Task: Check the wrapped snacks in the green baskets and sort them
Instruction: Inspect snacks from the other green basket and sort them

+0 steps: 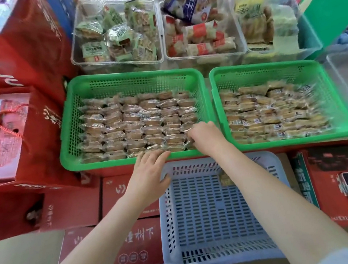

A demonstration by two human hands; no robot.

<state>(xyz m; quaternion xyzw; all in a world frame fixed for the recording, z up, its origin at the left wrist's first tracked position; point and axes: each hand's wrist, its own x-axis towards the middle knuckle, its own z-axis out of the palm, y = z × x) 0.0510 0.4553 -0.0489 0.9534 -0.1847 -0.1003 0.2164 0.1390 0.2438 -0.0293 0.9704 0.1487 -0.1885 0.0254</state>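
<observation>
Right now my right hand [206, 137] is curled into the near right corner of the left green basket [86, 86], fingers bent down among the wrapped snacks [136, 123] — whether they actually pinch a packet I cannot tell. My left hand [150, 175] lies spread and relaxed over that basket's near rim, holding nothing. Snacks fill the basket in tidy rows; the right green basket [271, 66], just beside it, holds a looser heap. Below both sits a white basket [170, 222] with 1 small packet [225, 179] near its far wall — red cartons [73, 204] surround it.
</observation>
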